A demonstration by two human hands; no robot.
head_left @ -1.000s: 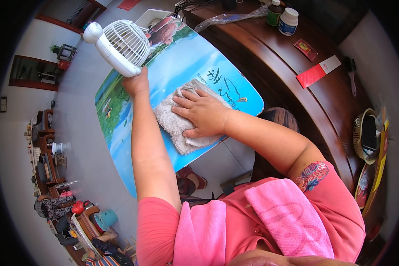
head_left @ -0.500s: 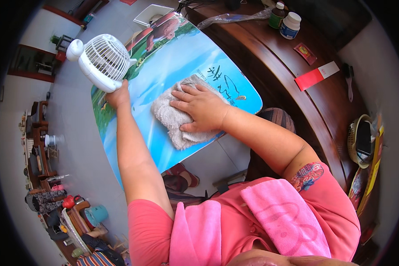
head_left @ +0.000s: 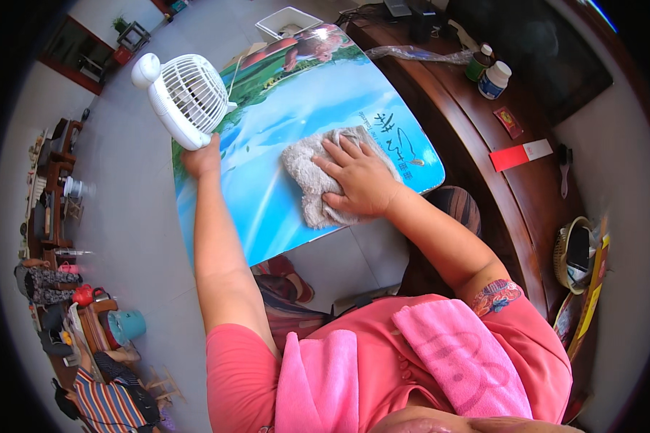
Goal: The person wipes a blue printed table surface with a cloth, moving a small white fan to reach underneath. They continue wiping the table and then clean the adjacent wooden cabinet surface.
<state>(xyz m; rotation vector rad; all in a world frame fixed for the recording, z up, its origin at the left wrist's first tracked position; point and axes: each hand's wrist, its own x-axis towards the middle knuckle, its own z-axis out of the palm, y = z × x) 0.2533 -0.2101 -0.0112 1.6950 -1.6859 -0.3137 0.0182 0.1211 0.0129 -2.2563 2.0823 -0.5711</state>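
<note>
Gripped near its lower end by my left hand (head_left: pixel 203 157), a white electric fan (head_left: pixel 193 92) with a round grille and a rounded knob stands tilted over the left edge of a blue printed tabletop (head_left: pixel 267 195). The fingers of that hand are partly hidden behind the fan. My right hand (head_left: pixel 361 180) lies flat, fingers spread, on a folded grey fluffy cloth (head_left: pixel 307 173). The cloth rests on the tabletop near its front right side, beside dark handwriting-style print.
A wooden cabinet (head_left: pixel 476 144) along the right bears a white-capped bottle (head_left: pixel 494 79), a dark bottle (head_left: pixel 478 63), a red-and-white card (head_left: pixel 520 155) and a brush (head_left: pixel 564 173). A white bin (head_left: pixel 287 24) stands behind the tabletop. People, one in a striped shirt (head_left: pixel 112 404), are at far left.
The view has swung, moving the whole scene rightward in the picture. The cloth under my right hand has slid slightly right on the tabletop. My left hand keeps its hold on the fan.
</note>
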